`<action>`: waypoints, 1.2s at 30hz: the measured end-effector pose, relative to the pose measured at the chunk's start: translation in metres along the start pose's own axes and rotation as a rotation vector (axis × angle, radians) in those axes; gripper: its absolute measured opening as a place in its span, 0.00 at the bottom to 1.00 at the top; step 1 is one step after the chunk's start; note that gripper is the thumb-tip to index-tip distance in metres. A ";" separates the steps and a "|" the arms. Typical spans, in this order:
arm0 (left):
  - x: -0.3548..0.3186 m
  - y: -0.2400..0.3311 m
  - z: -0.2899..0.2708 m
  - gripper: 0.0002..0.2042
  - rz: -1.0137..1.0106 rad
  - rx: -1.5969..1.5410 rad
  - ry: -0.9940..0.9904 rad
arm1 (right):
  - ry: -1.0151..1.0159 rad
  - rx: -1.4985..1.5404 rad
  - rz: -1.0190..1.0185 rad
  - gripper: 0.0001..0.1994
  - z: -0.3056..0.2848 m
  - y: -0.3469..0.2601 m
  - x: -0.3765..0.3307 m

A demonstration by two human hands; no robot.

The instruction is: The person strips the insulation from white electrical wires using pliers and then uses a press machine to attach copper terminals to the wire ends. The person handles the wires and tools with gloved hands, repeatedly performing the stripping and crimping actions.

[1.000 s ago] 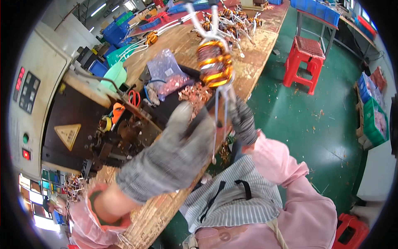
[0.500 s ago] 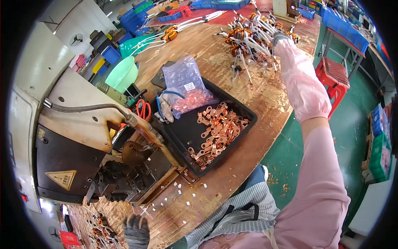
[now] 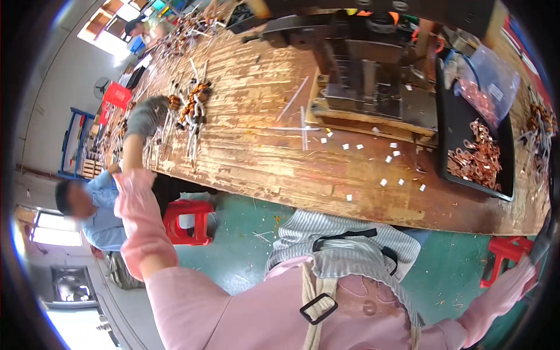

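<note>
My left hand (image 3: 147, 115), in a grey glove, reaches over the left part of the wooden table. It is at a group of copper-wound ring coils (image 3: 192, 108) with white leads. Its fingertips are against the near coils, but blur hides how far they close. My right hand (image 3: 542, 240), also gloved, is at the far right rim by the table's edge, its fingers lost in the dark border. Loose copper ring terminals (image 3: 475, 154) lie in a black tray (image 3: 475, 189) on the right, with a clear plastic bag (image 3: 493, 81) of more terminals.
A press machine (image 3: 379, 87) stands at the table's back, with small white pieces (image 3: 389, 158) scattered before it. More coils (image 3: 538, 122) are piled far right. A person in blue (image 3: 102, 213) sits at left, beside a red stool (image 3: 192, 221). Another red stool (image 3: 504, 256) stands right.
The view has swung to the left. My left hand has gone from the table near the press to the coils. My right hand has come away from the coil pile it was at.
</note>
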State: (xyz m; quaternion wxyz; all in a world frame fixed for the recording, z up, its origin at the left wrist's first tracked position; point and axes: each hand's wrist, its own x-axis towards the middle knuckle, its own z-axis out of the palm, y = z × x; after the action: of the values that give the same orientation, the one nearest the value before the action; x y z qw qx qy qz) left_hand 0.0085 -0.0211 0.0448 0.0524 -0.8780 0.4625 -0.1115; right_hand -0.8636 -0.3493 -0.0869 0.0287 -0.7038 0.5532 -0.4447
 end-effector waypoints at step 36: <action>0.023 0.090 0.117 0.17 0.320 -0.035 -0.148 | -0.467 0.514 0.259 0.11 0.090 -0.233 -0.158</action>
State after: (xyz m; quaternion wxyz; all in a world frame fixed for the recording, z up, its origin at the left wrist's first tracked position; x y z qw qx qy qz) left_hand -0.0229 -0.0922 -0.0831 0.0884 -0.7998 0.5931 -0.0288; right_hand -0.6276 -0.1729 -0.1115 0.3861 -0.6803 0.4864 -0.3894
